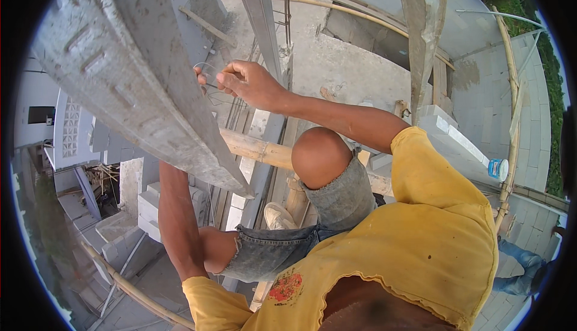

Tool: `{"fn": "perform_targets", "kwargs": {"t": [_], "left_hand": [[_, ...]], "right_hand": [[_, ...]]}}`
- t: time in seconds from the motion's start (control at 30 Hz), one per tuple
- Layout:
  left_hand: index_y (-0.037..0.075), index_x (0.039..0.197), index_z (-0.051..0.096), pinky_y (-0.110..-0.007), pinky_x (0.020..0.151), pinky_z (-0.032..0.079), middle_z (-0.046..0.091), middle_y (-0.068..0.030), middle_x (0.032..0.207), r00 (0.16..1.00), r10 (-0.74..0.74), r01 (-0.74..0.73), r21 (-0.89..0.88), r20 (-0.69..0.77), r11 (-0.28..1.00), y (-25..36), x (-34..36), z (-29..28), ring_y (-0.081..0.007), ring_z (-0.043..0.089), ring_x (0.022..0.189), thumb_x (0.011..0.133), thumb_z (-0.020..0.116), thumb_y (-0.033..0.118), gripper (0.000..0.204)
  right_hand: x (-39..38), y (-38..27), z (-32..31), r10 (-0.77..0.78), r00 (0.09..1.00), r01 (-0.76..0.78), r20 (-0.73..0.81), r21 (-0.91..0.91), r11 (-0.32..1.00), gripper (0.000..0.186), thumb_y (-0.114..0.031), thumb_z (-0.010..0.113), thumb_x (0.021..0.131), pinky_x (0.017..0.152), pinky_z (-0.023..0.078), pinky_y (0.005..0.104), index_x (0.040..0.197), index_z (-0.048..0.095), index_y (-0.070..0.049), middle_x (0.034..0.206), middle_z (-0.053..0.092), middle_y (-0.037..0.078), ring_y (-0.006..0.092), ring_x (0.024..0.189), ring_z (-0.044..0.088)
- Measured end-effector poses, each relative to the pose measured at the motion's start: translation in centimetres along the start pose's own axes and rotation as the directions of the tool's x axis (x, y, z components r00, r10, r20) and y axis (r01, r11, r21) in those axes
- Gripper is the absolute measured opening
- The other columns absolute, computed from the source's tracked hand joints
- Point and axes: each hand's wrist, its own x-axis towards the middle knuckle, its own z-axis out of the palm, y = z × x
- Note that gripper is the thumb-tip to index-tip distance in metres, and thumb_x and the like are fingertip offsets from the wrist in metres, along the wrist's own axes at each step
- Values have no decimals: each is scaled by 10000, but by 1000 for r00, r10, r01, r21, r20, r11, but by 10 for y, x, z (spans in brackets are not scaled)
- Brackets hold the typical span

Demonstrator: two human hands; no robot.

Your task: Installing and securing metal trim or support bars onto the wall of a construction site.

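Observation:
My right hand (257,86) is closed in a pinch on a thin wire (207,64), which bends in a loop toward my left hand. Of my left hand (200,77) only the curled fingertips show, at the other end of the wire. The rest of that hand and wrist is hidden behind a large grey metal channel (138,85) that slants down from the upper left, close to the camera. Just beyond my right hand rises a second, narrower metal channel (259,15). Several thin bars (237,112) run below my hands.
A bamboo pole (255,149) crosses in front of my bent knee. Another metal piece (421,36) hangs at the upper right. Grey block walls (511,109) stand around, with a small blue-and-white tub (497,169) on the right. A person in jeans (520,265) is at the lower right.

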Motion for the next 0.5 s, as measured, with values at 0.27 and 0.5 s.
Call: {"fn": "perform_targets", "kwargs": {"t": [0.27, 0.5], "left_hand": [[78, 1025, 606, -157, 481, 330, 585, 39, 803, 962, 266, -272, 112, 67, 956, 39, -37, -4, -17, 475, 604, 965, 534, 257, 202], [86, 1039, 592, -157, 477, 252, 424, 99, 648, 990, 45, -88, 338, 133, 937, 40, -23, -90, -20, 311, 545, 985, 493, 297, 240]], "right_hand": [[40, -13, 19, -619, 780, 583, 92, -464, 667, 366, -143, 602, 887, 803, 500, 344, 1204, 488, -2, 1105, 599, 153, 209, 911, 622], [60, -7, -28, 17, 982, 58, 188, -383, 922, 225, -111, 544, 903, 702, 485, 272, 1034, 621, 56, 850, 676, 127, 135, 733, 622]]}}
